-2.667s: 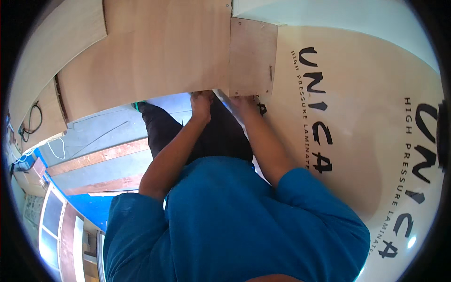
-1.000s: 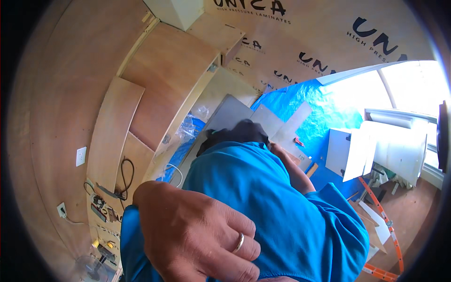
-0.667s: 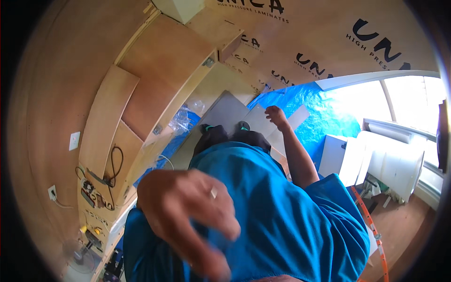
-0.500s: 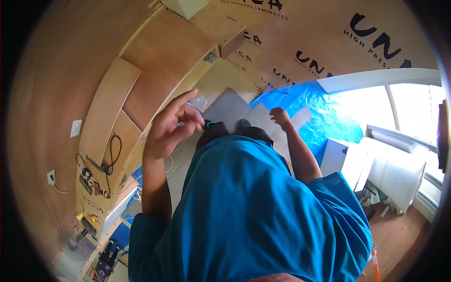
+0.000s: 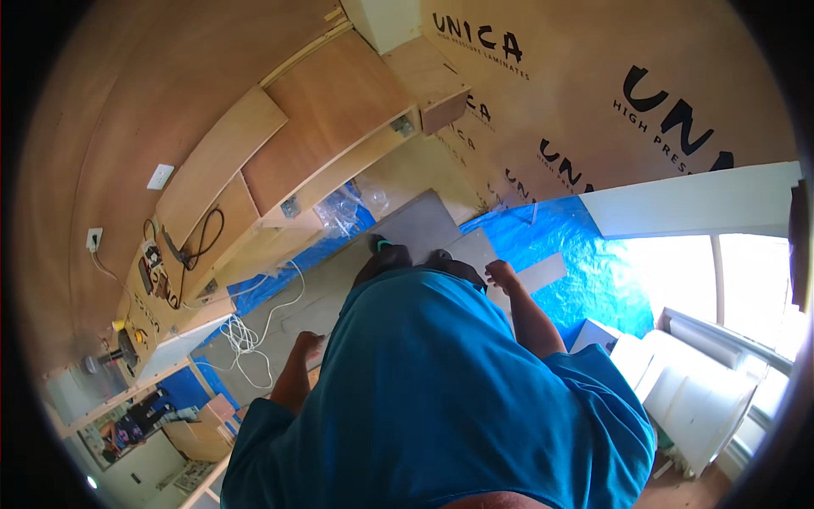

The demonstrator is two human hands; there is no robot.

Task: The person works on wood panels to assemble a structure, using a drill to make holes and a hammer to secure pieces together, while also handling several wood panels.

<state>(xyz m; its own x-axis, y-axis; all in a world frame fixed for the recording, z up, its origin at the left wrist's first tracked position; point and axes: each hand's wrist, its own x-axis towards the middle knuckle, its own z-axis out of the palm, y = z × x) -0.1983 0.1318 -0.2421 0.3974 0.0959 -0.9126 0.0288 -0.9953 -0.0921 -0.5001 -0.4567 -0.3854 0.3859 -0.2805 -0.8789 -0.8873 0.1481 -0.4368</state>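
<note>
My left hand (image 5: 309, 345) hangs low at my left side, partly bent toward my teal shirt (image 5: 441, 382). Its fingers look loosely apart, and nothing shows in them. On the other side, my right hand (image 5: 502, 276) hangs beside my hip with its fingers slightly curled and no object visible between them. Both hands are apart from the furniture. Beneath them lies the grey floor (image 5: 326, 280), where my feet stand close together. A coil of white cable (image 5: 246, 335) rests on the floor to the left of my left hand.
Along the left runs a wooden cabinet (image 5: 331, 102) with a loose board (image 5: 222, 161) and power tools (image 5: 153, 267) on top. Blue plastic sheeting (image 5: 593, 254) covers floor at the right. Beyond it stand white panels (image 5: 695, 390) near a bright window. A person (image 5: 131, 424) is at lower left.
My left hand has dropped from a raised position in front of the cabinet down to my side. My right hand has lowered slightly. The view has shifted, showing more cabinet, cable and floor.
</note>
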